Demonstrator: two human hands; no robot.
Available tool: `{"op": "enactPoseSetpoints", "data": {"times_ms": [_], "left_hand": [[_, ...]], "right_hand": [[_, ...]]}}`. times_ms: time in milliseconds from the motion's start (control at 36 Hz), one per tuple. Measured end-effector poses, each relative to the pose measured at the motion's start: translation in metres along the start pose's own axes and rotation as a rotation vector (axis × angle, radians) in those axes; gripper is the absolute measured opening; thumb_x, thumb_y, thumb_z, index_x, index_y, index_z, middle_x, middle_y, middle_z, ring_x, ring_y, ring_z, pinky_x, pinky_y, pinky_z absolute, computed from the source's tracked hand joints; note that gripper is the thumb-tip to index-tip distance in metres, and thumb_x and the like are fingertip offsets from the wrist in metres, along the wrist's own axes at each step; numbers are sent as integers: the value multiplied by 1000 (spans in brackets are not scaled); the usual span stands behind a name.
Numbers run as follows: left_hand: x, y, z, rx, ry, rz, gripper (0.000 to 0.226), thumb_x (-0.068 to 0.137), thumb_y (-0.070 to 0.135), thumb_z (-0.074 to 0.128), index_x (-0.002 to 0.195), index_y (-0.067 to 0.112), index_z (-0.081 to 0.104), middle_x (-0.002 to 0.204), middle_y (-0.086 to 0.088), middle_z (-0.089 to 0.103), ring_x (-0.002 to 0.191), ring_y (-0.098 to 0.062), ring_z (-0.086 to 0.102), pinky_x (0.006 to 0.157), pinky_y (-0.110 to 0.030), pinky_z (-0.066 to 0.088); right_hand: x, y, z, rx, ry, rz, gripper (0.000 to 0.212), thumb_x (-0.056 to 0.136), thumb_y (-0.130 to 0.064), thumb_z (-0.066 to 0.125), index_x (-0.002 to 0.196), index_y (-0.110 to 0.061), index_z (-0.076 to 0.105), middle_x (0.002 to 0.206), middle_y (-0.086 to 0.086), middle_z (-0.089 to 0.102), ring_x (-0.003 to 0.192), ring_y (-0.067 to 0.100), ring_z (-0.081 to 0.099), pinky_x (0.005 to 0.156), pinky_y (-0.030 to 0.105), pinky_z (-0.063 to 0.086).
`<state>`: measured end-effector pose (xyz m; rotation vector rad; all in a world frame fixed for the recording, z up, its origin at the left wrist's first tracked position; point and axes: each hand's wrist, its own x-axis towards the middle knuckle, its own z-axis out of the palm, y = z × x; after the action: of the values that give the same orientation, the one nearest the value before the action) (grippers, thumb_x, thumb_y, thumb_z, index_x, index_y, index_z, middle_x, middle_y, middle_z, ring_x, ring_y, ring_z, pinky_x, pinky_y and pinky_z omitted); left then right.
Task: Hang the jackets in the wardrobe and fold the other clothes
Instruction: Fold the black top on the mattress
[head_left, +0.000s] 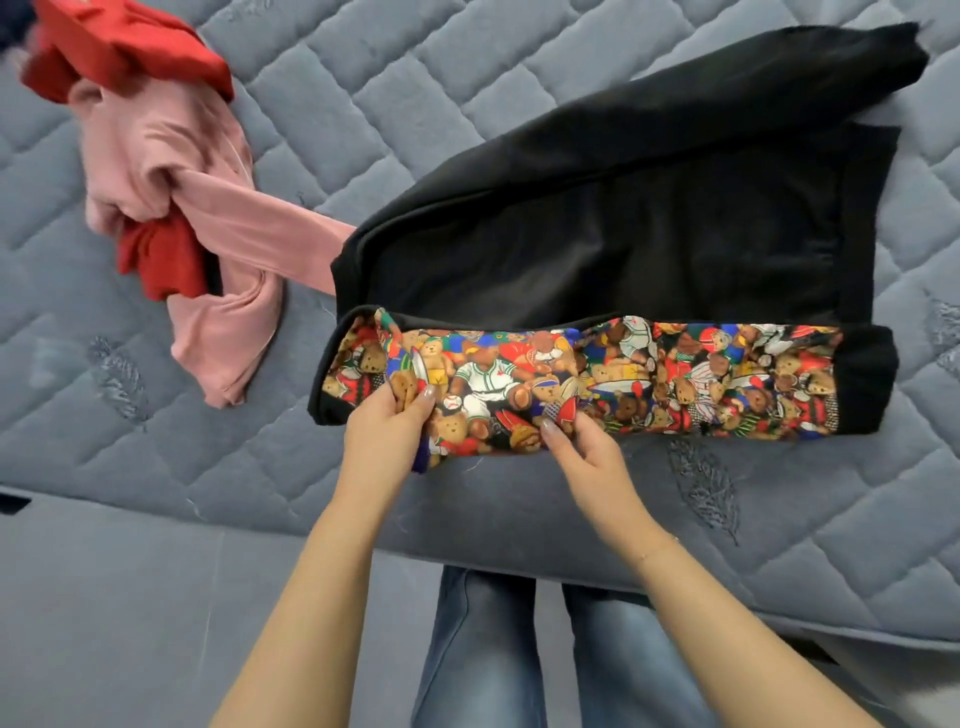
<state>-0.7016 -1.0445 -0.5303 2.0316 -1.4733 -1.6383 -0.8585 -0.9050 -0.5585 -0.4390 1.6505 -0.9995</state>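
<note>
A black garment (649, 218) lies spread on the grey quilted mattress (363, 104), one sleeve stretched toward the upper right. Its near edge is a folded band of colourful teddy-bear print (701, 379) with a black cuff at the right end. My left hand (387, 428) pinches the printed fabric near the band's left end. My right hand (582, 449) pinches the same band's lower edge a little to the right. A pink top (208, 223) and red clothing (114, 47) lie crumpled together at the upper left.
The mattress's near edge runs across the lower part of the view, with my jeans-clad legs (493, 649) below it. Bare quilted surface shows left of my hands and right of the black garment.
</note>
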Motion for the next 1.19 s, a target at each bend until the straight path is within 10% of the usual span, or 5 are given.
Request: {"op": "enactPoseSetpoints", "data": {"times_ms": [306, 528, 750, 1028, 1194], "left_hand": [[5, 14, -7, -875, -355, -442, 42, 97, 44, 50, 120, 10, 60, 110, -12, 73, 92, -20, 73, 64, -30, 59], [25, -59, -26, -234, 289, -212, 41, 94, 20, 62, 131, 11, 48, 123, -4, 51, 99, -19, 61, 83, -34, 53], [57, -84, -35, -59, 120, -78, 57, 92, 28, 66, 142, 16, 42, 134, -8, 55, 107, -28, 64, 93, -45, 52], [51, -101, -76, 193, -96, 122, 23, 92, 20, 66, 78, 3, 60, 82, -3, 44, 74, -15, 46, 65, -26, 37], [34, -133, -76, 215, 60, -59, 25, 92, 6, 63, 114, -7, 63, 120, -7, 33, 91, -21, 51, 97, -26, 42]], "right_hand": [[60, -115, -32, -781, -72, 117, 30, 89, -32, 66, 70, -11, 59, 60, -3, 56, 57, 11, 52, 53, 28, 37], [123, -112, -11, -1062, 241, -147, 42, 94, -26, 59, 133, -11, 54, 128, 12, 57, 120, 32, 50, 101, 41, 38], [28, -11, 43, -275, 116, 102, 16, 96, -12, 55, 90, -21, 67, 88, -3, 70, 79, 13, 65, 67, 25, 49], [10, 62, 37, 544, 264, 668, 36, 102, -27, 44, 133, -8, 49, 123, 11, 57, 114, 27, 55, 96, 40, 44], [18, 59, 5, 951, 466, 616, 15, 98, -20, 46, 99, -11, 57, 116, 12, 59, 128, 32, 49, 95, 44, 44]]}}
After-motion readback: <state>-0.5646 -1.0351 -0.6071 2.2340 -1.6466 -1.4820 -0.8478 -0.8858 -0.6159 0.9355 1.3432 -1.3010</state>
